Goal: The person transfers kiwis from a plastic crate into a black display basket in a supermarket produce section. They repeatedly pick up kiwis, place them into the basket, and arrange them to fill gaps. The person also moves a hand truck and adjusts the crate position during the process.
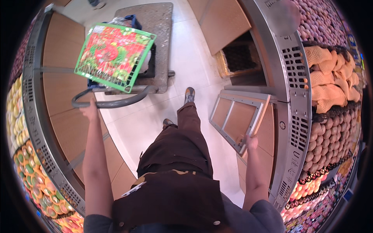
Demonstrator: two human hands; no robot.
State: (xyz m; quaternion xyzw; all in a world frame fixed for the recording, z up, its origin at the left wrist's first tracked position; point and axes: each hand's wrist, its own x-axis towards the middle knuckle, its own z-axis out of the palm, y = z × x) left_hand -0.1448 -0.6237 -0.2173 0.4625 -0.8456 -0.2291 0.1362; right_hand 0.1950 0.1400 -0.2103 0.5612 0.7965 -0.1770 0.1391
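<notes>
My left hand (89, 111) grips the curved grey push handle (125, 103) of a flat platform cart (158, 35). A green plastic crate (115, 56) with red and green colouring showing through its grid sits tilted on the load, just beyond the handle. My right hand (251, 143) holds the near edge of a wooden cabinet panel (242, 119) with a metal frame on its back. This panel leans outward from the base of the right-hand display stand. Whether it is hinged or loose, I cannot tell.
Beyond the panel, an open compartment (249, 77) holds a yellow-edged box (223, 65); another panel (225, 24) juts out there. Produce stands line both sides, with netted fruit (332, 78) on the right and wrapped fruit (35, 180) on the left. Someone's foot (99, 5) shows at the far end.
</notes>
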